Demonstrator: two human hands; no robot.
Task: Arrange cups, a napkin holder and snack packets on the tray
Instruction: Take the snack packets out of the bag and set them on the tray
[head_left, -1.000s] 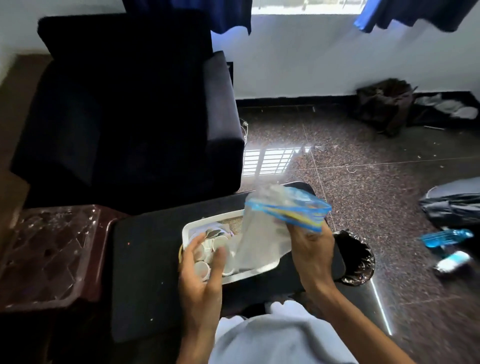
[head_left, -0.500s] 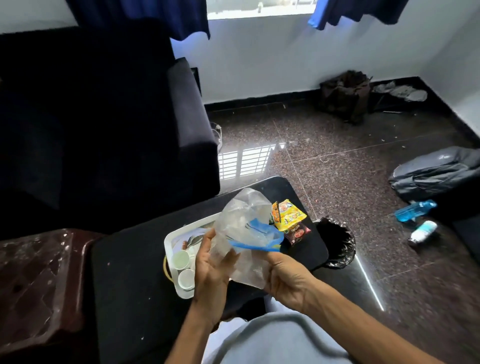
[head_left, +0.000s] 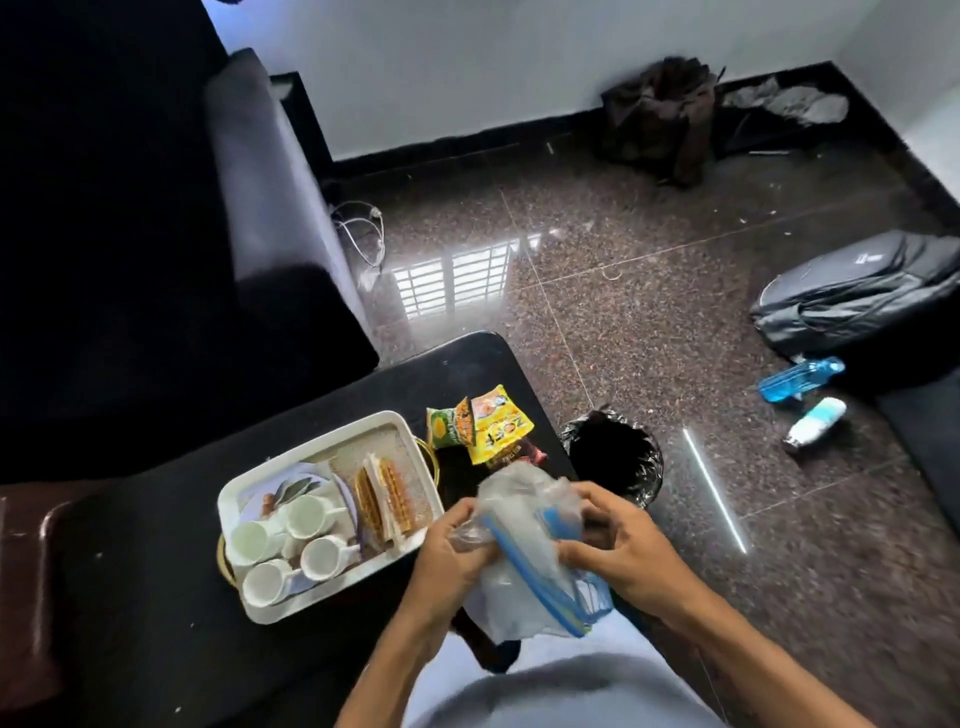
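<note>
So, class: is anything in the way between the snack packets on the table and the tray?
Nothing visible blocks them. The snack packets lie on the table just beyond the tray rim. Both hands, left and right, are occupied holding a plastic bag.

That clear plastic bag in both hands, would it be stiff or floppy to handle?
Probably floppy: the plastic bag crumples between the left hand and right hand. Likely light, since it looks empty. Its glossy film may be slippery.

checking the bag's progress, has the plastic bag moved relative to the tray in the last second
Yes. The plastic bag was over the tray; both hands now hold it off the tray's right end, toward the person.
</note>
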